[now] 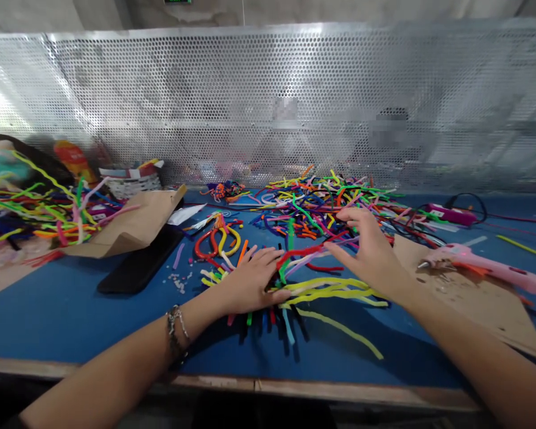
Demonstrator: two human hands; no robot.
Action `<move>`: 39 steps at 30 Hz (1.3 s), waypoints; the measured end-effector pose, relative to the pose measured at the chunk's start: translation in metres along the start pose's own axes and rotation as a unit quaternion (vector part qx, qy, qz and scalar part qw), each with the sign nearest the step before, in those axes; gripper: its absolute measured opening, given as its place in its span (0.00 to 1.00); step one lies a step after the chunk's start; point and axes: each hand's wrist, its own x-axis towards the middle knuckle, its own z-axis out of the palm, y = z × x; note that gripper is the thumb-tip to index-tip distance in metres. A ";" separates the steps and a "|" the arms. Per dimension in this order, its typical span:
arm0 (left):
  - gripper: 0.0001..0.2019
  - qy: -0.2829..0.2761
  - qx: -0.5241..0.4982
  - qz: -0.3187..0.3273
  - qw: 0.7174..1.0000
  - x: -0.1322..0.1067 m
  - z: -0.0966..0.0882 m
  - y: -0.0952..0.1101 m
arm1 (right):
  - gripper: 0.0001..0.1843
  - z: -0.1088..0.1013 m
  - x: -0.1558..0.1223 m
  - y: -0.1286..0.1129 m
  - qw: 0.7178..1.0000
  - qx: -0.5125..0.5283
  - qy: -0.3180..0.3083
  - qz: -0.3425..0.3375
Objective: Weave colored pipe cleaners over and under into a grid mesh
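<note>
My left hand rests over a star-like bunch of multicoloured pipe cleaners, its fingers curved across the top and its thumb on the near side. Ends stick out all round it; long yellow pipe cleaners reach to the right. The bunch's middle is hidden under the palm. My right hand hovers to the right, thumb and fingers apart, around the ends of a red pipe cleaner and a light purple one. No grip on them shows. Beyond my left hand lie scissors with red and yellow handles.
A heap of pipe cleaners lies at the back, against a perforated metal screen. At right, a pink glue gun rests on cardboard. A black phone-like slab, brown paper and more pipe cleaners are left.
</note>
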 end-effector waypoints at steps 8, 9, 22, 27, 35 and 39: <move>0.29 0.058 0.027 -0.035 0.997 -0.004 -0.010 0.003 | 0.09 -0.012 -0.008 -0.023 0.996 -0.019 0.059 -0.065; 0.28 0.064 0.029 -0.034 0.997 -0.004 -0.011 0.004 | 0.10 -0.012 -0.009 -0.026 0.995 -0.025 0.058 -0.071; 0.22 0.037 0.053 -0.001 0.998 -0.007 -0.009 0.001 | 0.14 0.017 -0.018 -0.033 0.928 -0.008 -0.309 -0.208; 0.19 0.015 0.073 -0.016 0.997 -0.008 -0.010 0.003 | 0.12 0.015 -0.016 -0.035 0.929 -0.020 -0.343 -0.140; 0.17 -0.043 0.057 -0.077 0.995 -0.006 -0.010 0.007 | 0.11 0.012 -0.014 -0.039 0.939 0.029 -0.323 -0.112; 0.18 -0.044 0.058 -0.080 0.994 -0.006 -0.011 0.007 | 0.11 0.014 -0.014 -0.039 0.937 0.028 -0.333 -0.104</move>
